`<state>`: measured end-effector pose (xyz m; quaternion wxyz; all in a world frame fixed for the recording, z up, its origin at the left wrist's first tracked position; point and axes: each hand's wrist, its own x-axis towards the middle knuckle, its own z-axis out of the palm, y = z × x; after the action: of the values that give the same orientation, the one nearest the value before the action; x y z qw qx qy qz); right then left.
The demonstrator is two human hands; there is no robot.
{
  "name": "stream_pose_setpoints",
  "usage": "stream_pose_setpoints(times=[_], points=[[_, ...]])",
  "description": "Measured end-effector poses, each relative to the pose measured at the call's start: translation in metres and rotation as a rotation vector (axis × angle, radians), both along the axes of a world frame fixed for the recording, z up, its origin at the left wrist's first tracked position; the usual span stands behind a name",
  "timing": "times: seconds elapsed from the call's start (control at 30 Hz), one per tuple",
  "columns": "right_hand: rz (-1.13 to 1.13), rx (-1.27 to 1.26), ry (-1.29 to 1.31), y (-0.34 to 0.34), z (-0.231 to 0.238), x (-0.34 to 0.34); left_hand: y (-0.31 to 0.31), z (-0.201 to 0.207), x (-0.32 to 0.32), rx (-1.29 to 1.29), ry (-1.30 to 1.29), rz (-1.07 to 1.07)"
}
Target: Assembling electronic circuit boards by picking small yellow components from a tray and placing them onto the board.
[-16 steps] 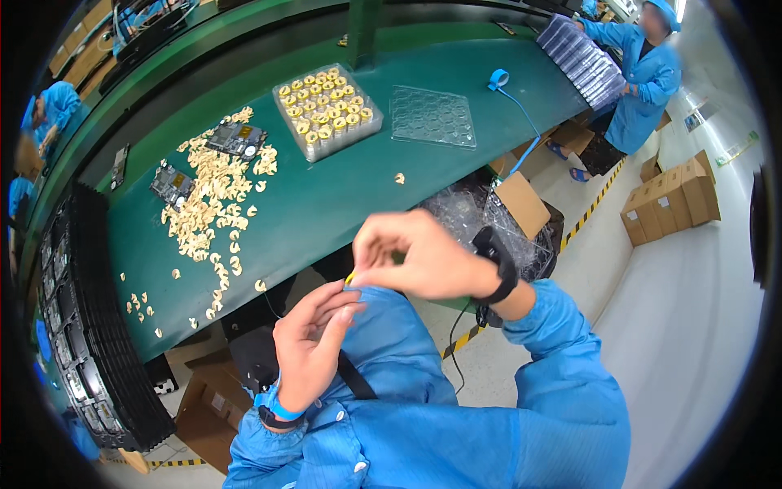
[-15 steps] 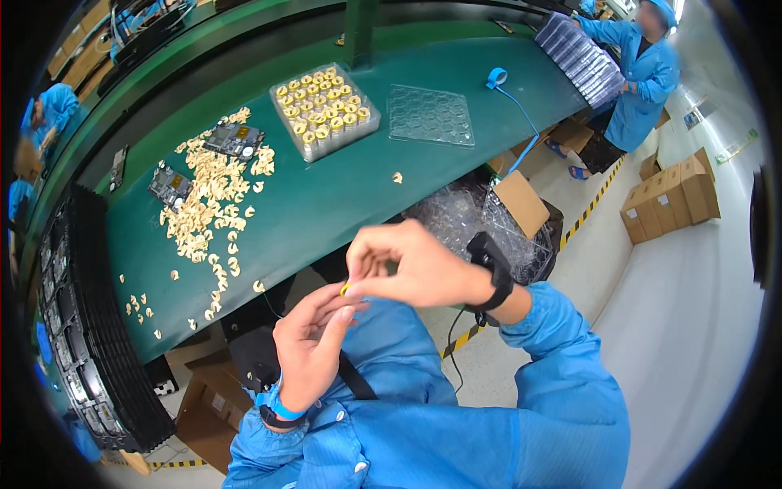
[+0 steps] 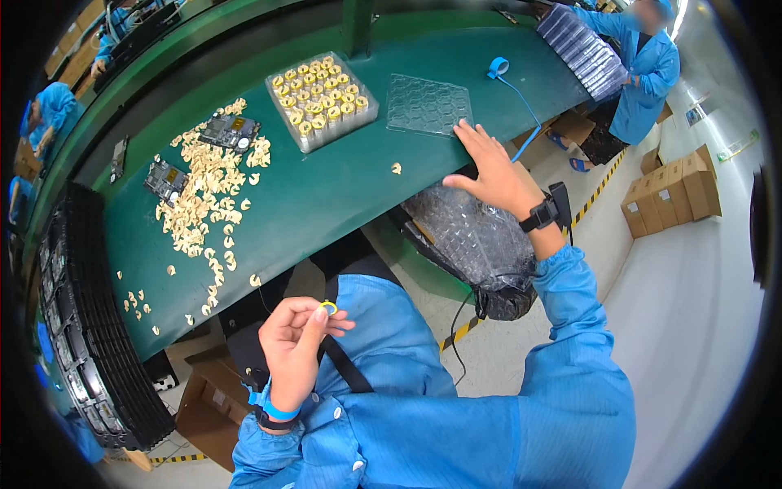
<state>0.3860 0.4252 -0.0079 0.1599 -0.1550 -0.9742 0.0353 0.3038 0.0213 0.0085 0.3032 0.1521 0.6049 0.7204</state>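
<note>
My left hand (image 3: 295,342) is over my lap, pinching a small yellow-rimmed ring-shaped part (image 3: 328,307) between thumb and fingers. My right hand (image 3: 493,175) reaches over the bench's front edge with its fingers spread and nothing in them. Its fingertips are at the near right corner of a clear plastic tray (image 3: 428,104) with round pockets; whether they touch it I cannot tell. Left of that tray stands a stack of clear trays (image 3: 338,134) filled with several yellow-topped round parts (image 3: 318,94).
Cream curved pieces (image 3: 208,191) lie heaped on the green bench (image 3: 326,196), with two circuit boards (image 3: 167,179) among them. Black racks (image 3: 90,326) stand at left. A bag of clear plastic (image 3: 481,236) sits below the bench edge. A co-worker (image 3: 643,73) handles stacked trays (image 3: 582,53) at far right.
My right hand has left the left hand and moved away to the right, opening beside the clear tray. My left hand keeps the yellow-rimmed part and has shifted slightly left and down.
</note>
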Motion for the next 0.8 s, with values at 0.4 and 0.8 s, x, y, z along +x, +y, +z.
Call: stream_pose_setpoints(times=[0.4, 0.8], points=[[-0.166, -0.553, 0.823, -0.05, 0.08, 0.122, -0.023, -0.012, -0.006, 0.047, 0.094, 0.126], [-0.222, -0.621, 0.191, -0.066, 0.046, 0.127, -0.045, -0.004, -0.009, -0.022, 0.116, 0.131]])
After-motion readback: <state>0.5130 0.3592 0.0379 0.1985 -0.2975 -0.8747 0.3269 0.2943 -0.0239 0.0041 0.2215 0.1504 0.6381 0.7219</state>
